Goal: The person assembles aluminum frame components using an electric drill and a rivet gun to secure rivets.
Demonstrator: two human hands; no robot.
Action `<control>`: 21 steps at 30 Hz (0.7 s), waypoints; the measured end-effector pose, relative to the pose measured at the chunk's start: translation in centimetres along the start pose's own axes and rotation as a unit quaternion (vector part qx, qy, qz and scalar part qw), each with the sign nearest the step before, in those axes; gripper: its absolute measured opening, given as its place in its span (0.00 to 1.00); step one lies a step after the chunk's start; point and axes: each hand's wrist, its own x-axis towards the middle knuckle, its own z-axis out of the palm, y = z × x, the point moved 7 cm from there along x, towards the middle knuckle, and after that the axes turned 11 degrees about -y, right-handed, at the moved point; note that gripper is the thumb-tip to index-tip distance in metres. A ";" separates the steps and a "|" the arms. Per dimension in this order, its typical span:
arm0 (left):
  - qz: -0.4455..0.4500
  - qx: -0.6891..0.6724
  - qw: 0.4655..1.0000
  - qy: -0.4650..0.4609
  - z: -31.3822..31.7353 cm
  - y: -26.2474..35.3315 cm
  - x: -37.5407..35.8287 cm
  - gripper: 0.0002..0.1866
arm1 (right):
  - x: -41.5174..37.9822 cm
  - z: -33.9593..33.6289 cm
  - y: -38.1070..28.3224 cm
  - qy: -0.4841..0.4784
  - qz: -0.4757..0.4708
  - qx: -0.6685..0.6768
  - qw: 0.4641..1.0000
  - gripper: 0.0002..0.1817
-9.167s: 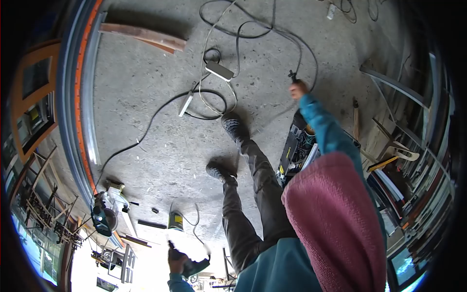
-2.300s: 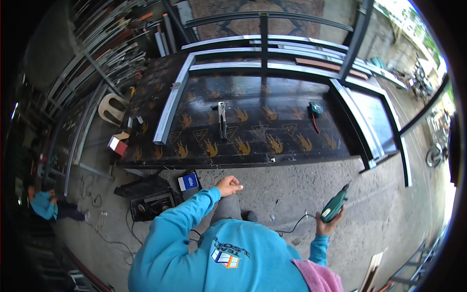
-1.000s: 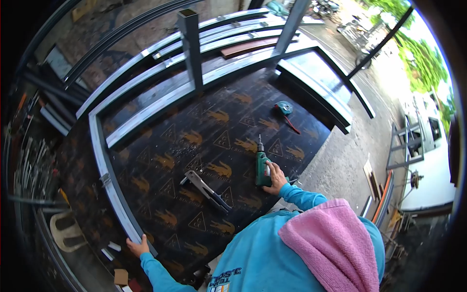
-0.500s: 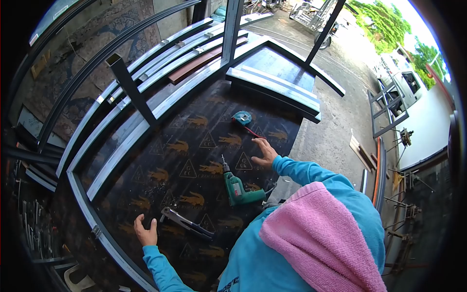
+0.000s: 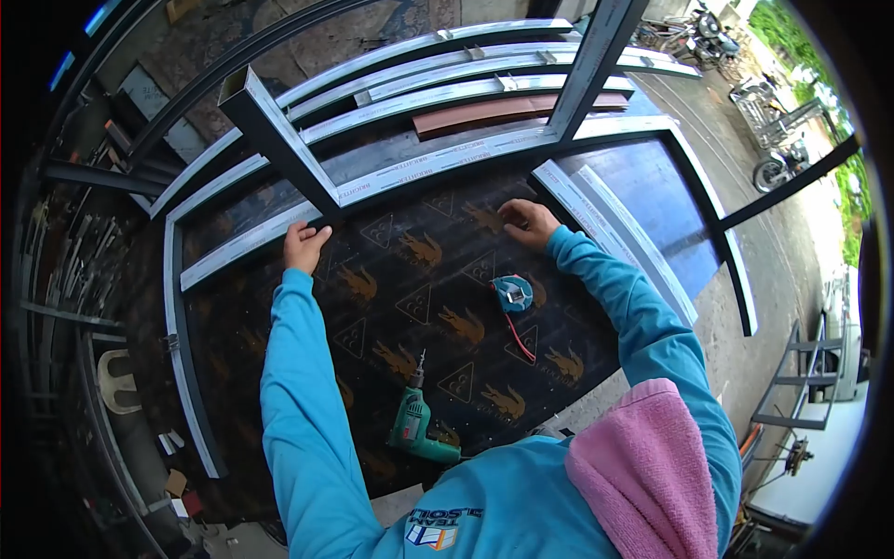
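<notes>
My left hand point(image 5: 305, 247) is at a white-faced metal bar point(image 5: 244, 244) of the frame, beside the foot of an upright post point(image 5: 284, 140), with its thumb and fingers closed at the bar's edge. My right hand point(image 5: 531, 225) hovers over the dark printed board point(image 5: 419, 307), its fingers loosely bent and apart, near loose metal tubes point(image 5: 610, 224). Below it lies a blue tape measure point(image 5: 513, 293) with a red strap. A green power drill point(image 5: 414, 424) rests close to my body, bit pointing away.
Long metal bars point(image 5: 447, 93) and a reddish-brown length point(image 5: 494, 114) lie beyond the frame. A second upright post point(image 5: 596, 70) stands at the far side. Motorcycles point(image 5: 703, 37) are parked outside. A pink towel point(image 5: 647, 456) hangs over my right shoulder.
Both hands have reached forward: the left from the board's near left to the frame bar, the right past the tape measure. My view has turned, and the clamp-like metal tool no longer shows.
</notes>
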 end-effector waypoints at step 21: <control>0.158 -0.073 0.964 0.201 -4.8 7.8 0.9 0.17 | 20.7 -0.1 9.4 -0.149 0.213 -0.364 0.894 0.55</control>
